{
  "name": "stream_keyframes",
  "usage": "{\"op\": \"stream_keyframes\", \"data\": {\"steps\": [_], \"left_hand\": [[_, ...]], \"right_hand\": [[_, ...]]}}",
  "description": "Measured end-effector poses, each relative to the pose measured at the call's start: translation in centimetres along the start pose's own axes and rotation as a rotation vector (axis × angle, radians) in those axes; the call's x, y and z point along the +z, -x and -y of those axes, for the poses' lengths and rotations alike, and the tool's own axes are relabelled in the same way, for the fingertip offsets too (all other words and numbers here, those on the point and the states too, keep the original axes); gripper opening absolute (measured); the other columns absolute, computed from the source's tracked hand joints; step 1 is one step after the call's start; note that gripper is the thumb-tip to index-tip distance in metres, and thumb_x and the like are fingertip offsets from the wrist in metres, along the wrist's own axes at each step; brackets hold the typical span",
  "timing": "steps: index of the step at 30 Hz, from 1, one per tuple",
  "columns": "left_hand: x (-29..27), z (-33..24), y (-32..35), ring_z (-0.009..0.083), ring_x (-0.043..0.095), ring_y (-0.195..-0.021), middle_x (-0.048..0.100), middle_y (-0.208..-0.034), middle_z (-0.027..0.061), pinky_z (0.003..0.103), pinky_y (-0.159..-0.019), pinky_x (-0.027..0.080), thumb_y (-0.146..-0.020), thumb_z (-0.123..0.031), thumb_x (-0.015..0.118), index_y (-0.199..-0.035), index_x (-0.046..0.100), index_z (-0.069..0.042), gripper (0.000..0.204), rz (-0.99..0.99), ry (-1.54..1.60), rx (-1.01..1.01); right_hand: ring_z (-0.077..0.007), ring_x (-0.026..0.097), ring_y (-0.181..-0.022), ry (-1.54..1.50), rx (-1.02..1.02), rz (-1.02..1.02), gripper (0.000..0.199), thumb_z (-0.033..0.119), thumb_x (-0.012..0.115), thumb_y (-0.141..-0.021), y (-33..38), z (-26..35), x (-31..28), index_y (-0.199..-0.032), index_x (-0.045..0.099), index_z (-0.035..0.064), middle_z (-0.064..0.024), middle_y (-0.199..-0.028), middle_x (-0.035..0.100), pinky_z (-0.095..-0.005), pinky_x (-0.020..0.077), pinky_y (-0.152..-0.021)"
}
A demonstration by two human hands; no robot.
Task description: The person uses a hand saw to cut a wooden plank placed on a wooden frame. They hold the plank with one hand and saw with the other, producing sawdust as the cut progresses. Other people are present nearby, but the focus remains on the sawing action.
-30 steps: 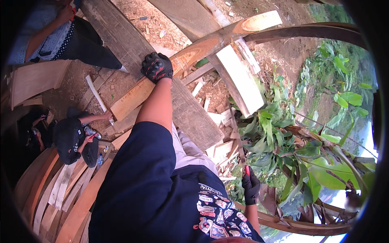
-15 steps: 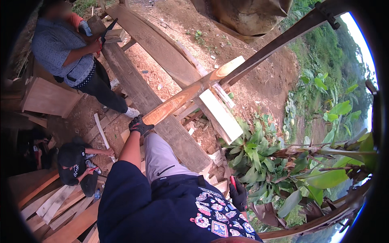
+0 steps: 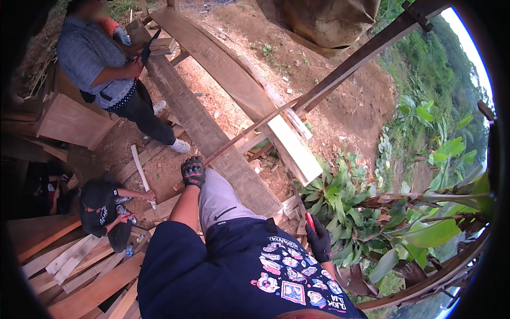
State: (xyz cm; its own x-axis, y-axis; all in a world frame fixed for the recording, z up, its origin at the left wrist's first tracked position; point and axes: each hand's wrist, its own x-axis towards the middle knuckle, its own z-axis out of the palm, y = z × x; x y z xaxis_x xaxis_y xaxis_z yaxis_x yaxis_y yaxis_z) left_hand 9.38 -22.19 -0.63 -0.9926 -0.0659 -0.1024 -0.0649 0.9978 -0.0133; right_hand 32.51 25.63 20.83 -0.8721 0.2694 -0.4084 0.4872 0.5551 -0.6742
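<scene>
A: Brown earth [image 3: 348,101] strewn with shavings, and glossy, broad-leafed plants [image 3: 340,196] at the right. What stands there?

B: A rough, grey-brown bench [image 3: 188,103] runs diagonally; beside it lies a second, flatter plank [image 3: 223,72]. Near both is a straight-edged block [image 3: 296,149] with a pale, clean face.

A: And the beam?

B: The beam [image 3: 249,133] crosses the bench, slim and seen nearly edge-on, its near end right by the person's left hand [image 3: 192,171].

A: Gripped?

B: The fingers curl under ridged, red-trimmed knuckles, but one cannot tell whether they clasp it. The right hand [image 3: 320,240] wraps round a tool [image 3: 310,222] by its smooth red handle.

A: The count?

B: Two dark gloves, one beam, one block. Three other people: one standing [image 3: 87,56] with a dark blade [image 3: 149,48], one crouching [image 3: 95,196] with a single pale strip [image 3: 142,174], one deep in shadow. Long, flat boards [image 3: 101,284] overlap at lower left, too jumbled to number.
</scene>
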Motion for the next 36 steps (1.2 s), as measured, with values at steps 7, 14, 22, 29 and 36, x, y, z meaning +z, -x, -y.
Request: {"op": "stream_keyframes", "data": {"steps": [7, 14, 22, 29, 36], "left_hand": [[1.2, -0.2, -0.6, 0.0321, 0.068, -0.113, 0.068, -0.121, 0.01, 0.052, -0.093, 0.054, -0.093, -0.017, 0.07, -0.125, 0.069, -0.015, 0.033, -0.068, -0.056, -0.058], [6.6, 3.0, -3.2, 0.0318, 0.063, -0.124, 0.065, -0.127, 0.0084, 0.057, -0.1, 0.05, -0.089, -0.033, 0.081, -0.127, 0.063, -0.02, 0.044, -0.172, -0.167, -0.182], [6.9, 3.1, -3.7, 0.0416, 0.046, -0.149, 0.052, -0.152, 0.0178, 0.064, -0.121, 0.037, -0.077, -0.041, 0.092, -0.149, 0.05, -0.013, 0.088, 0.122, 0.254, -0.182], [3.4, -5.3, -6.8, 0.0445, 0.027, -0.165, 0.028, -0.178, 0.0255, 0.063, -0.131, 0.027, -0.09, -0.049, 0.082, -0.171, 0.031, -0.004, 0.105, -0.138, 0.304, -0.019], [4.0, -22.7, -6.6, 0.0404, 0.019, -0.17, 0.024, -0.183, 0.0234, 0.059, -0.137, 0.016, -0.103, -0.077, 0.05, -0.173, 0.033, -0.002, 0.104, 0.301, 0.328, 0.318]], "right_hand": [[-0.0344, 0.08, -0.113, 0.019, -0.056, 0.048, 0.058, 0.041, 0.072, -0.104, 0.0, 1.7, 0.1, -0.151, 0.069, 0.006, -0.0244, -0.124, 0.081, -0.0445, 0.0579, -0.1], [-0.035, 0.079, -0.116, 0.011, -0.053, 0.083, 0.057, 0.04, 0.074, -0.105, -0.4, 4.2, 0.6, -0.15, 0.069, 0.005, -0.0257, -0.129, 0.079, -0.045, 0.0578, -0.1], [-0.0353, 0.08, -0.11, 0.056, -0.025, 0.096, 0.058, 0.04, 0.072, -0.105, -1.0, 4.1, 1.2, -0.152, 0.067, 0.0066, -0.0262, -0.123, 0.08, -0.044, 0.0579, -0.096], [-0.0315, 0.079, -0.114, -0.017, 0.103, 0.1, 0.059, 0.04, 0.071, -0.106, -0.7, 4.5, 0.7, -0.153, 0.066, 0.0041, -0.0248, -0.124, 0.08, -0.0426, 0.0571, -0.098], [-0.0294, 0.074, -0.123, -0.079, 0.161, 0.034, 0.056, 0.034, 0.071, -0.107, 0.5, 2.9, -0.1, -0.153, 0.066, 0.0028, -0.0203, -0.139, 0.076, -0.0418, 0.0549, -0.106]]}}
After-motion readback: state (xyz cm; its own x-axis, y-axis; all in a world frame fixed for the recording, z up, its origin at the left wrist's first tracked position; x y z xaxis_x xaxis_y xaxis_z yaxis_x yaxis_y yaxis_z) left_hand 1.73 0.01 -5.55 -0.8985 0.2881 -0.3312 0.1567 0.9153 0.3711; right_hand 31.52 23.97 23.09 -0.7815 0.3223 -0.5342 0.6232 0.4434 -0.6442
